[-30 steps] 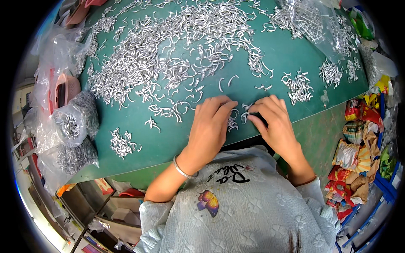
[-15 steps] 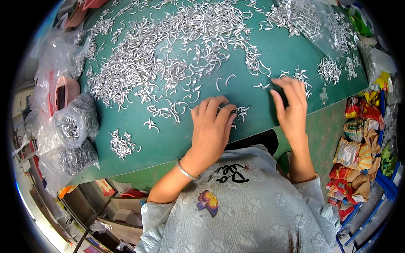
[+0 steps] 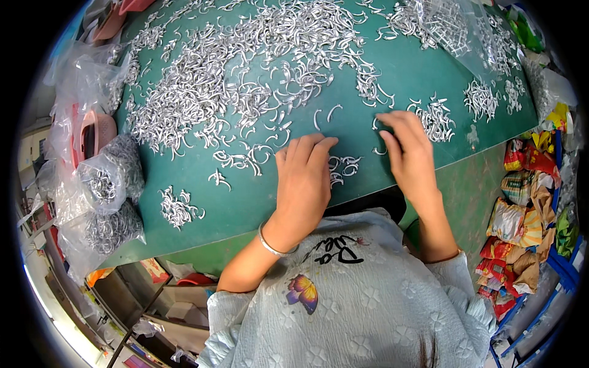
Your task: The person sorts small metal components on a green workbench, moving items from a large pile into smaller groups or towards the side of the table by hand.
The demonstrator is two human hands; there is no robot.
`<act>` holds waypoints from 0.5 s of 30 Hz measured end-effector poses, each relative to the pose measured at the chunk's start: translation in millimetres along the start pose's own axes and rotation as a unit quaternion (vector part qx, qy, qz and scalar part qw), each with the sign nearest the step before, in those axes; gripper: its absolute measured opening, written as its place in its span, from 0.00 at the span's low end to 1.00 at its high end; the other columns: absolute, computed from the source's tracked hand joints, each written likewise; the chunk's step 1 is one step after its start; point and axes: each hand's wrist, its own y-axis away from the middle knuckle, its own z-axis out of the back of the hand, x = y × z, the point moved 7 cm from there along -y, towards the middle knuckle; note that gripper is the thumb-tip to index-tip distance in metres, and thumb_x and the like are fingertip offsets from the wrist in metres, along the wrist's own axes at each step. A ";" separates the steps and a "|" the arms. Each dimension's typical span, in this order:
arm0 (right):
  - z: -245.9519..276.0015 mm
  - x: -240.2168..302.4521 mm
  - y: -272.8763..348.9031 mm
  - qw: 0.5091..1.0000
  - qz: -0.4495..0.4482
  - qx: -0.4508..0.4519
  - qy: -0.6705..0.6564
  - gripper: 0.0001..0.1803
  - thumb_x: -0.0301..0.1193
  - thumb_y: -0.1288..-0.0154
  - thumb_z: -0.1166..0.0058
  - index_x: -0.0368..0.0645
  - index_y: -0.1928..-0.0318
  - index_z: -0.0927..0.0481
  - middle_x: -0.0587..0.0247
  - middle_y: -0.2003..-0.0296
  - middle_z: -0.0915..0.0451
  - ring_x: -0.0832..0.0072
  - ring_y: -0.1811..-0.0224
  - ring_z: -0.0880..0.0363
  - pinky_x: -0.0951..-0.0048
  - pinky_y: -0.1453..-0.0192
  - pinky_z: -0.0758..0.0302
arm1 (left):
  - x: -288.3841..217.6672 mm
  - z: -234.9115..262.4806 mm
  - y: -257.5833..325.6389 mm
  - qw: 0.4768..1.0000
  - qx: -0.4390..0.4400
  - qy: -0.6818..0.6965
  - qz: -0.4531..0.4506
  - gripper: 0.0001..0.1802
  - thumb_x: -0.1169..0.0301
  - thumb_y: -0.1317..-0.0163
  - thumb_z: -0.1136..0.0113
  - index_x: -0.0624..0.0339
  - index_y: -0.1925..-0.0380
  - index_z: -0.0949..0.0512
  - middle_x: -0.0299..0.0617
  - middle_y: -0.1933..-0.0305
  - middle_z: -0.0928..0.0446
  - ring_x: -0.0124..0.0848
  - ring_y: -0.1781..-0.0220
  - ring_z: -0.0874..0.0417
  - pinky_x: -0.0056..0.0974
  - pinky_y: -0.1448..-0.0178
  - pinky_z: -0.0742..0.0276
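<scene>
The left hand [image 3: 304,175] rested low over the green tabletop [image 3: 245,211], its fingers bent downward right beside a small cluster of curved silver pieces [image 3: 335,176]. It stood like a low wall along the cluster's left side, perhaps to keep the pieces from spreading. Whether those fingers gripped anything could not be told, since the back of the hand hid their undersides.

The right hand [image 3: 411,153] had its thumb and fingers parted, near a few stray pieces [image 3: 379,151]; contact with them could not be made out. That spread seemed suited to pinching such thin, slippery-looking shapes singly.

Beyond both hands lay the large heap [image 3: 202,86], probably pushed far enough off to leave working room at the near edge. The right pile [image 3: 435,122] and the left pile [image 3: 178,208] sat apart from it, seemingly so their contents would not mix. Filled clear bags [image 3: 110,228] stood at the left edge, likely put there to be out of the way.
</scene>
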 end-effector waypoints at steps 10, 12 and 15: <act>0.2 5.5 4.7 0.999 -0.006 0.036 -0.017 0.11 0.15 0.38 0.46 0.34 0.54 0.22 0.50 0.57 0.26 0.54 0.56 0.25 0.63 0.52 0.27 | 15.4 24.8 31.2 0.994 -0.047 0.078 0.063 0.19 0.90 0.39 0.50 0.66 0.50 0.24 0.50 0.54 0.23 0.45 0.53 0.19 0.38 0.47 0.25; -16.1 13.6 9.6 0.997 0.031 0.073 -0.001 0.13 0.14 0.40 0.48 0.33 0.53 0.23 0.50 0.55 0.27 0.54 0.53 0.27 0.62 0.49 0.28 | 16.0 21.4 38.7 0.991 -0.052 0.095 0.072 0.19 0.90 0.39 0.50 0.65 0.49 0.24 0.51 0.53 0.23 0.42 0.55 0.19 0.36 0.48 0.25; -31.2 24.2 17.7 0.986 0.030 0.136 -0.090 0.14 0.12 0.41 0.49 0.32 0.54 0.22 0.52 0.56 0.27 0.55 0.52 0.27 0.63 0.49 0.28 | 16.3 24.5 50.1 0.983 -0.059 0.131 0.112 0.20 0.91 0.40 0.50 0.65 0.49 0.24 0.50 0.53 0.22 0.37 0.57 0.19 0.35 0.50 0.24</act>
